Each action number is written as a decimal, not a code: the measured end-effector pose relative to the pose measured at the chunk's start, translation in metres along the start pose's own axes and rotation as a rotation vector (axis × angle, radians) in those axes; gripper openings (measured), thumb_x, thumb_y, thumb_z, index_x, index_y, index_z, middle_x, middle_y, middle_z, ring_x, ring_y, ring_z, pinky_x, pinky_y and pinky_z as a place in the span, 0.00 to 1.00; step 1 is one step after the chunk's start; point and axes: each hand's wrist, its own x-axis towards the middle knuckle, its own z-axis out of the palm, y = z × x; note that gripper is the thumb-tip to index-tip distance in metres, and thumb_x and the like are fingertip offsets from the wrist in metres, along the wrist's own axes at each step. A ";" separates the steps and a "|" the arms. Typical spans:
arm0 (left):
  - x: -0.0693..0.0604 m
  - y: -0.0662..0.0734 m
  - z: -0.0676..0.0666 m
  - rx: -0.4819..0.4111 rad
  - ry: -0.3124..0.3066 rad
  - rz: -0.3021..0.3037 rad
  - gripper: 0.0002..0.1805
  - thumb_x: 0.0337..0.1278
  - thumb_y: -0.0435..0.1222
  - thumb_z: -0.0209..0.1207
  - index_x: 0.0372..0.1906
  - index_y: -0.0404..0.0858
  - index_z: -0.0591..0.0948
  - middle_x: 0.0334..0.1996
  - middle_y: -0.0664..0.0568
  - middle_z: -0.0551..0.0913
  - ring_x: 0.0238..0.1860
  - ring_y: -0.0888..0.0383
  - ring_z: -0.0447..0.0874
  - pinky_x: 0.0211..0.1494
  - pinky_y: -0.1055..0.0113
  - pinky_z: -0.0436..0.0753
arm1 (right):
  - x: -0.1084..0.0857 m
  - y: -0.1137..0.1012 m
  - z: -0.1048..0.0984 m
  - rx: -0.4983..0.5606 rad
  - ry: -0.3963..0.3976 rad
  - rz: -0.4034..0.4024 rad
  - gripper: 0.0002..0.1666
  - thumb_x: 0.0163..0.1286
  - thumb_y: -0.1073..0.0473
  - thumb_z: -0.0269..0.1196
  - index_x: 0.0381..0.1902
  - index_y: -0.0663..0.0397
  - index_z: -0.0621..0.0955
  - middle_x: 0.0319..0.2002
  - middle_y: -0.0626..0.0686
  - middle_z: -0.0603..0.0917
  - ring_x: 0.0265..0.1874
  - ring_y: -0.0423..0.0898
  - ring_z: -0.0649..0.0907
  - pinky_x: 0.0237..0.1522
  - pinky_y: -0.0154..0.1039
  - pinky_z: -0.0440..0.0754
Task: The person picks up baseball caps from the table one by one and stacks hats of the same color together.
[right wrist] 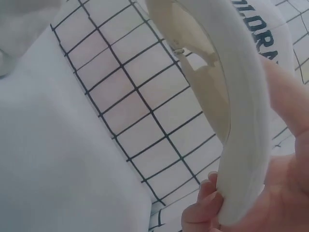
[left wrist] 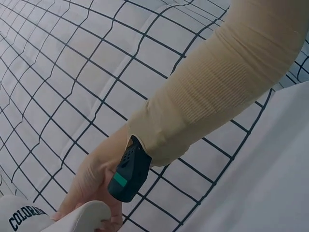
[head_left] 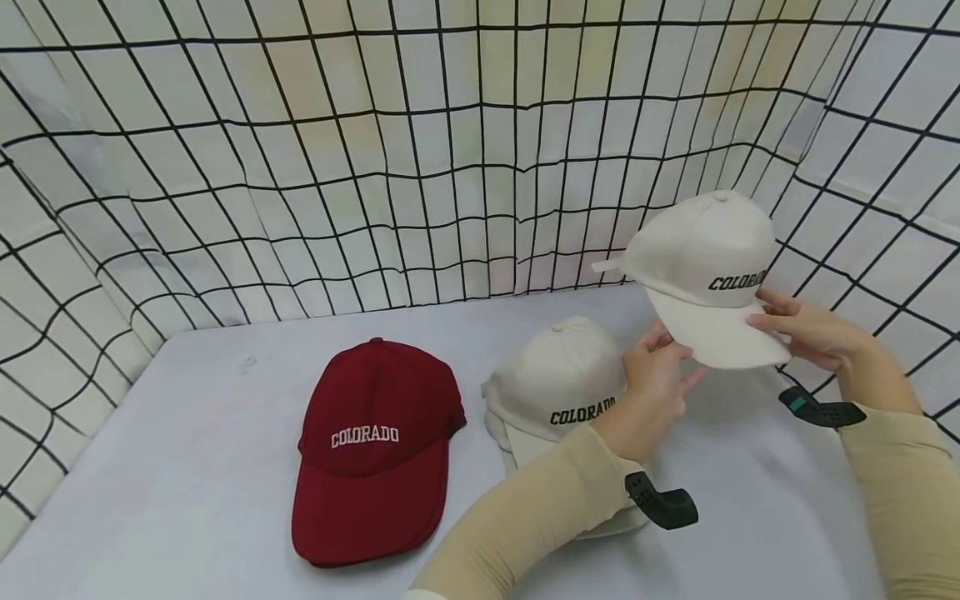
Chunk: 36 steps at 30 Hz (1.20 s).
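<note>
A white cap (head_left: 705, 250) with dark COLORADO lettering is held up off the table at the right, its brim tilted down toward me. My left hand (head_left: 652, 387) grips the left edge of the brim. My right hand (head_left: 817, 329) holds the other side, thumb on top of the brim and fingers beneath. The left wrist view shows my right hand (left wrist: 94, 179) at the brim. In the right wrist view the brim (right wrist: 246, 111) appears edge-on, with part of the cap's inside visible. A second white cap (head_left: 562, 375) lies on the table, partly hidden behind my left arm.
A dark red cap (head_left: 375, 450), also lettered COLORADO, sits to the left of the second white cap. The pale table (head_left: 187, 483) is bordered by black netting (head_left: 450, 192) at the back and sides, with white sheeting behind it.
</note>
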 end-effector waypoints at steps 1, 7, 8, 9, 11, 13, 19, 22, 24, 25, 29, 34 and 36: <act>-0.002 0.002 -0.001 -0.002 -0.010 0.003 0.34 0.49 0.12 0.55 0.63 0.37 0.82 0.41 0.49 0.73 0.44 0.54 0.78 0.50 0.42 0.84 | 0.000 -0.001 0.001 0.004 -0.003 -0.008 0.57 0.80 0.48 0.54 0.79 0.58 0.26 0.77 0.75 0.28 0.71 0.61 0.58 0.51 0.42 0.77; -0.010 0.015 -0.009 0.022 -0.035 0.025 0.35 0.52 0.13 0.57 0.65 0.39 0.81 0.43 0.49 0.74 0.46 0.54 0.79 0.49 0.45 0.86 | 0.000 -0.006 0.006 0.013 -0.026 -0.050 0.57 0.80 0.50 0.55 0.79 0.57 0.26 0.78 0.75 0.36 0.52 0.34 0.71 0.49 0.41 0.78; -0.011 0.016 -0.010 0.030 -0.034 0.028 0.34 0.52 0.13 0.58 0.65 0.39 0.81 0.43 0.49 0.74 0.46 0.53 0.79 0.49 0.46 0.86 | 0.000 -0.007 0.007 0.012 -0.025 -0.050 0.57 0.80 0.50 0.56 0.79 0.57 0.26 0.78 0.75 0.37 0.51 0.33 0.72 0.49 0.40 0.79; -0.012 0.017 -0.012 0.037 -0.033 0.032 0.34 0.52 0.13 0.58 0.64 0.39 0.81 0.44 0.49 0.75 0.46 0.53 0.80 0.48 0.46 0.86 | 0.000 -0.008 0.009 0.011 -0.023 -0.050 0.57 0.80 0.50 0.56 0.79 0.57 0.26 0.77 0.74 0.38 0.50 0.32 0.72 0.49 0.40 0.79; -0.014 0.019 -0.015 0.044 -0.034 0.037 0.34 0.52 0.13 0.59 0.64 0.40 0.82 0.44 0.49 0.75 0.46 0.53 0.81 0.48 0.47 0.86 | -0.001 -0.010 0.012 0.009 -0.022 -0.053 0.58 0.80 0.50 0.56 0.78 0.58 0.25 0.76 0.73 0.43 0.49 0.32 0.74 0.48 0.39 0.80; -0.017 0.022 -0.018 0.041 -0.038 0.046 0.33 0.52 0.13 0.59 0.63 0.40 0.82 0.44 0.49 0.75 0.45 0.53 0.81 0.47 0.47 0.87 | -0.002 -0.012 0.016 0.020 -0.026 -0.056 0.58 0.80 0.50 0.55 0.78 0.58 0.24 0.74 0.70 0.47 0.49 0.33 0.75 0.48 0.38 0.80; -0.026 0.031 -0.030 -0.013 -0.052 0.078 0.35 0.52 0.12 0.57 0.64 0.40 0.81 0.46 0.49 0.75 0.45 0.53 0.83 0.46 0.46 0.87 | -0.004 -0.020 0.030 0.057 -0.026 -0.085 0.56 0.80 0.52 0.55 0.79 0.58 0.26 0.67 0.61 0.55 0.49 0.37 0.76 0.47 0.39 0.82; -0.030 0.037 -0.035 -0.008 -0.043 0.090 0.36 0.52 0.12 0.58 0.65 0.41 0.81 0.46 0.50 0.76 0.45 0.53 0.83 0.44 0.48 0.87 | -0.003 -0.026 0.038 0.058 -0.033 -0.101 0.55 0.80 0.53 0.55 0.80 0.57 0.27 0.68 0.61 0.54 0.49 0.37 0.76 0.47 0.39 0.82; -0.032 0.042 -0.040 -0.007 -0.051 0.096 0.36 0.53 0.13 0.58 0.66 0.42 0.81 0.46 0.50 0.77 0.45 0.53 0.83 0.43 0.49 0.87 | -0.002 -0.028 0.042 0.074 -0.043 -0.112 0.55 0.80 0.53 0.55 0.80 0.57 0.27 0.68 0.61 0.53 0.49 0.37 0.76 0.47 0.38 0.83; -0.033 0.044 -0.042 -0.004 -0.052 0.096 0.36 0.53 0.13 0.58 0.66 0.43 0.81 0.46 0.50 0.77 0.45 0.53 0.83 0.43 0.50 0.87 | -0.002 -0.029 0.044 0.091 -0.045 -0.114 0.56 0.80 0.54 0.55 0.80 0.56 0.27 0.68 0.60 0.52 0.50 0.37 0.76 0.48 0.38 0.83; -0.035 0.053 -0.054 0.015 -0.065 0.095 0.36 0.55 0.14 0.60 0.66 0.45 0.81 0.47 0.50 0.77 0.46 0.54 0.83 0.44 0.51 0.88 | 0.002 -0.031 0.053 0.175 -0.029 -0.113 0.57 0.79 0.56 0.58 0.80 0.56 0.28 0.65 0.58 0.55 0.49 0.38 0.77 0.47 0.39 0.84; -0.036 0.061 -0.068 0.024 -0.090 0.095 0.36 0.56 0.14 0.60 0.66 0.46 0.81 0.48 0.48 0.78 0.47 0.54 0.82 0.44 0.53 0.87 | 0.006 -0.032 0.062 0.294 -0.015 -0.113 0.57 0.78 0.59 0.59 0.81 0.55 0.29 0.76 0.68 0.42 0.50 0.37 0.79 0.47 0.37 0.84; -0.036 0.064 -0.073 0.024 -0.100 0.100 0.35 0.56 0.14 0.60 0.66 0.46 0.81 0.48 0.48 0.78 0.47 0.54 0.82 0.44 0.53 0.87 | 0.008 -0.033 0.065 0.321 -0.020 -0.110 0.57 0.78 0.59 0.59 0.81 0.54 0.29 0.78 0.66 0.34 0.50 0.36 0.79 0.48 0.37 0.84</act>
